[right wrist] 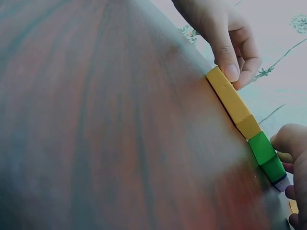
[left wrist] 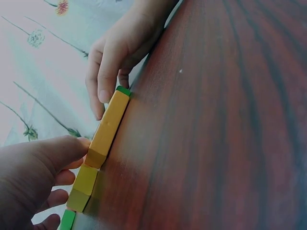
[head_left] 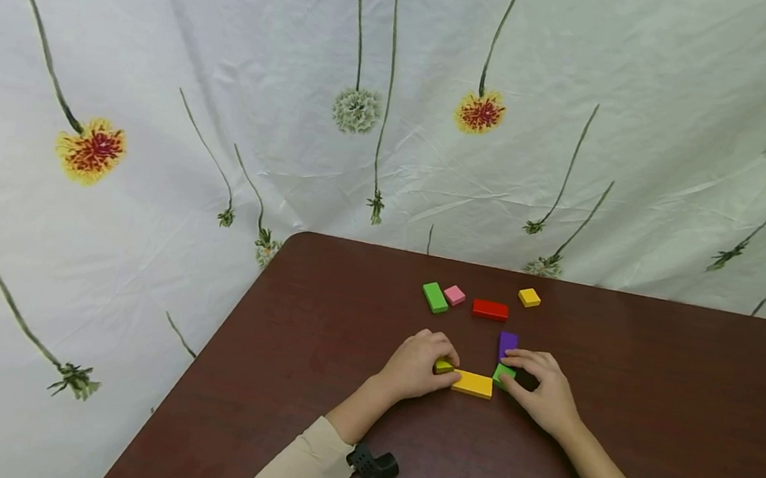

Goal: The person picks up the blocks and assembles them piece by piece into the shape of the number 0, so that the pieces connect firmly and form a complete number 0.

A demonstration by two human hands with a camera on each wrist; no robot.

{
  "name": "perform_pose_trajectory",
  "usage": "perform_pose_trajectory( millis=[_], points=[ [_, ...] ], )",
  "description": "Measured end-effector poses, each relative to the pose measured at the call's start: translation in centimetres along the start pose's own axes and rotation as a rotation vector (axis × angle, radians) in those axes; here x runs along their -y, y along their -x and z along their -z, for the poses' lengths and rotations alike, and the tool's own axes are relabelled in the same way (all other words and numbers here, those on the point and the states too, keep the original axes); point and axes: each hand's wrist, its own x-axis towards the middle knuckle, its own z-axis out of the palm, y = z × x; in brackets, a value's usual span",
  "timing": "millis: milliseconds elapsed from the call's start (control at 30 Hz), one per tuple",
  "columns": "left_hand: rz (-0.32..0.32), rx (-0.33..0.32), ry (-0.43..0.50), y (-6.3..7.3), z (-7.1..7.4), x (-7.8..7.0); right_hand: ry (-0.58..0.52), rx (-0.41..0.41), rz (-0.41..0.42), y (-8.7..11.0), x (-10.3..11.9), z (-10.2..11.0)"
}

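In the head view, my left hand (head_left: 416,367) curls about a small olive-yellow block (head_left: 443,367). Its thumb touches the left end of a long orange-yellow block (head_left: 473,385). To the right, my right hand (head_left: 543,392) holds a small green block (head_left: 503,376) between thumb and curled fingers. Those fingers also reach the near end of a purple block (head_left: 508,344), which points away from me. The left wrist view shows the olive-yellow block (left wrist: 82,188) in line with the orange-yellow block (left wrist: 107,129). In the right wrist view, the green block (right wrist: 266,154) adjoins the orange-yellow one.
Farther back on the dark brown table (head_left: 348,290) lie a longer green block (head_left: 435,297), a pink block (head_left: 454,295), a red block (head_left: 491,310) and a small yellow block (head_left: 530,298). A flowered cloth (head_left: 407,162) hangs behind the table.
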Motion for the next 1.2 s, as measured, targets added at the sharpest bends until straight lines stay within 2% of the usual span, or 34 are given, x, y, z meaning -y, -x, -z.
perform_pose_trajectory(
  millis=[133, 300, 467, 600, 767, 900, 1200],
  points=[
    [-0.008, 0.023, -0.042, -0.1, 0.3, -0.2, -0.001, 0.0, -0.005, 0.0, 0.1, 0.0],
    [0.015, 0.003, -0.006, -0.9, 1.0, 0.2, -0.001, -0.003, -0.01, 0.0, 0.0, 0.1],
    [0.072, -0.08, 0.052, -2.5, 2.1, 1.8, -0.002, -0.005, -0.005, 0.0, -0.2, 0.0],
    [0.141, -0.118, 0.059, -3.8, 2.8, 3.6, -0.007, -0.007, -0.009, 0.0, -0.2, -0.1],
    [0.239, -0.137, 0.035, -5.0, 2.4, 5.8, -0.006, -0.004, -0.015, 0.1, -0.2, -0.1],
    [0.282, -0.155, 0.05, -5.8, 1.7, 7.1, -0.002, -0.01, -0.019, 0.2, -0.2, 0.0],
    [0.343, -0.118, 0.076, -6.4, 1.0, 8.0, 0.003, 0.002, -0.025, 0.1, -0.2, -0.1]
  ],
)
